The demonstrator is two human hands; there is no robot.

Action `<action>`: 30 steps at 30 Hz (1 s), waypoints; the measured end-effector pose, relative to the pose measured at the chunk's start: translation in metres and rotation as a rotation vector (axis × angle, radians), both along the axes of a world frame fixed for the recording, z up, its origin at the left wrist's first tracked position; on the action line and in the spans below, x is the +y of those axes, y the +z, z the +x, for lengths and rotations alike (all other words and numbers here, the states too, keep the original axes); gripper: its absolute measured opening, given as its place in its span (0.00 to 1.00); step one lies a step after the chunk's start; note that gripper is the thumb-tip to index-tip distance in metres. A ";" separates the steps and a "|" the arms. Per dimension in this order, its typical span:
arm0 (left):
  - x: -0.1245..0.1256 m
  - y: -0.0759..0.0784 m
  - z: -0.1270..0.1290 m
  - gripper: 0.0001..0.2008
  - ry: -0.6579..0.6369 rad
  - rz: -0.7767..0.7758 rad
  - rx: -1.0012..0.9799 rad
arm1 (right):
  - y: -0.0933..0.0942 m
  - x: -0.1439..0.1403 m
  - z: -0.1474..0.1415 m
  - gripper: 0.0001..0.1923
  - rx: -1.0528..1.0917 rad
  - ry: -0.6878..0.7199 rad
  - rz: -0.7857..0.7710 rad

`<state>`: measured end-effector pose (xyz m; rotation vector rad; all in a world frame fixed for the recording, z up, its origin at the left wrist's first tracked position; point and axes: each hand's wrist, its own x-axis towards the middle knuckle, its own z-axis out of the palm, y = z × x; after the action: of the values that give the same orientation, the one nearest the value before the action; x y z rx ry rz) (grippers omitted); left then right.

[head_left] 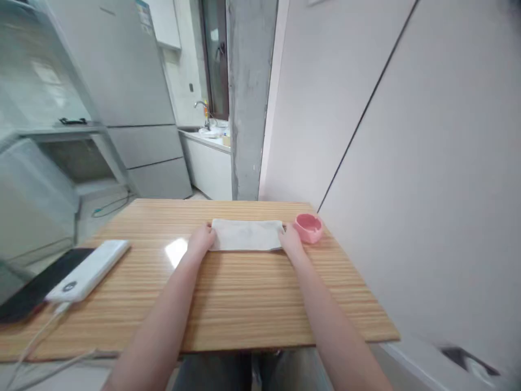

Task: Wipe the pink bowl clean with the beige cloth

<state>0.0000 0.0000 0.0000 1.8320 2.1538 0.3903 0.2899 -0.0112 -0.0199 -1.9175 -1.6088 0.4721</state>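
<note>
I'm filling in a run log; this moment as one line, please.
left hand: touching cloth, left end | right hand: touching cloth, right end | cloth: wide strip between hands | pink dish: beside right hand

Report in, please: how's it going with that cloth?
Left hand, right hand: holding opposite ends of cloth. Cloth: pale strip across table. Pink bowl: beside right hand, off the cloth.
</note>
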 end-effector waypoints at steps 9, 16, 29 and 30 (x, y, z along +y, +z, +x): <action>-0.011 0.006 0.013 0.31 -0.029 0.040 0.070 | 0.004 -0.011 -0.011 0.31 -0.168 0.001 -0.121; -0.014 0.000 0.020 0.39 -0.065 0.103 -0.017 | 0.005 -0.012 -0.015 0.32 -0.160 0.005 -0.069; -0.007 0.008 0.012 0.44 0.077 0.081 -0.748 | -0.003 -0.007 -0.014 0.13 -0.215 0.081 -0.080; -0.009 0.008 0.012 0.42 0.029 0.030 -0.655 | -0.004 -0.006 -0.014 0.13 -0.217 0.083 -0.083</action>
<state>0.0117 -0.0094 0.0080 1.4131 1.7177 0.8885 0.2761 -0.0176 -0.0237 -2.0279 -1.8388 0.3799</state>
